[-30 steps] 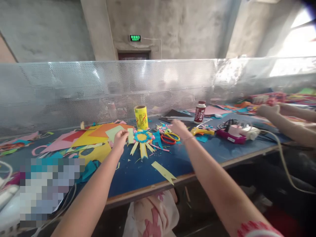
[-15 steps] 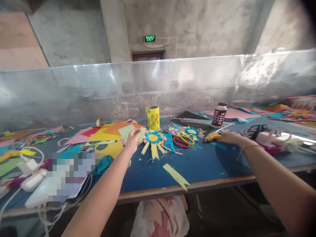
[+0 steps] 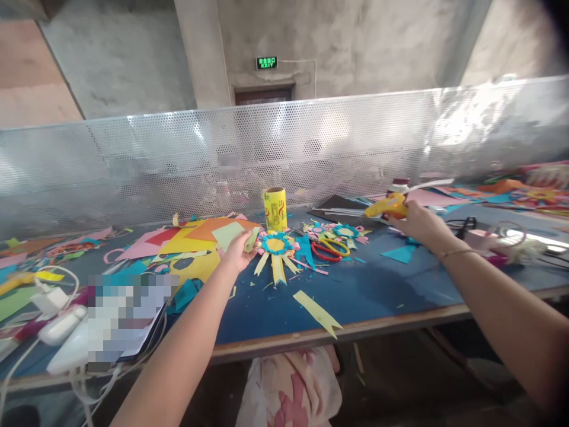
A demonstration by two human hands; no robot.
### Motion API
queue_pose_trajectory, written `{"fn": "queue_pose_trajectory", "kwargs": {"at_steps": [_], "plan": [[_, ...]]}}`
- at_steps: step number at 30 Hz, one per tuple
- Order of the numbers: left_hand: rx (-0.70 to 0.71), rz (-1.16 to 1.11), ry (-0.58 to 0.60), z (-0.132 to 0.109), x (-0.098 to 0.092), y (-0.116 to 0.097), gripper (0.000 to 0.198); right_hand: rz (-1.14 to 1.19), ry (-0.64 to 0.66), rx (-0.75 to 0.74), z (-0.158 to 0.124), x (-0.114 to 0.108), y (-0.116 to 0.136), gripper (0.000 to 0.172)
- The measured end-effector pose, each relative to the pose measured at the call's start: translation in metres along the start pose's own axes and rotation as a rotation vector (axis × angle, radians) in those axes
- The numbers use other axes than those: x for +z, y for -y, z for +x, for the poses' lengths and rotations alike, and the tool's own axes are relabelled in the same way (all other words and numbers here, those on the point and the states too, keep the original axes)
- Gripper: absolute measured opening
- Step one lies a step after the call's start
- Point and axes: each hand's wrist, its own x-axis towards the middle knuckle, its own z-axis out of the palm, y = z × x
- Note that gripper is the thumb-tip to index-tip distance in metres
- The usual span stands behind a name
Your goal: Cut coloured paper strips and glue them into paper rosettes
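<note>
My right hand (image 3: 416,224) grips a yellow hot glue gun (image 3: 386,206), raised above the table with its nozzle to the left and a white glue stick out at the back. My left hand (image 3: 240,251) is closed on a small light green paper piece (image 3: 251,239); its fingertips are partly hidden. Just right of it lies a paper rosette (image 3: 274,244) with a yellow centre, a blue ruffled ring and pale yellow tails. A loose pale yellow strip (image 3: 316,311) with a notched end rests near the front edge.
Red-and-yellow-handled scissors (image 3: 329,249) lie right of the rosette, below smaller paper flowers (image 3: 344,232). Behind stands a yellow tape-roll tube (image 3: 275,209). Coloured sheets (image 3: 186,240), chargers and cables (image 3: 51,296) crowd the left. A bottle (image 3: 399,185) is partly hidden behind the glue gun.
My right hand has lifted the glue gun off the table, and it now covers part of the bottle. My left hand stays beside the rosette with the green paper.
</note>
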Motion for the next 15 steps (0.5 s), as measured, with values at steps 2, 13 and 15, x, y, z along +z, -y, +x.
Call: {"fn": "queue_pose_trajectory", "kwargs": {"at_steps": [2,13,15], "plan": [[-0.04,-0.011,-0.017,-0.001,0.002,0.0,0.022,0.017,-0.071,0.014,0.0,-0.015,0.014,0.054],[-0.176,0.008,0.089,-0.001,0.004,0.0,0.008,0.37,-0.301,0.014,-0.021,-0.053,0.118,0.051],[-0.155,0.031,0.081,-0.003,0.005,0.001,0.005,0.415,-0.318,-0.025,-0.027,-0.041,0.136,0.049]]}}
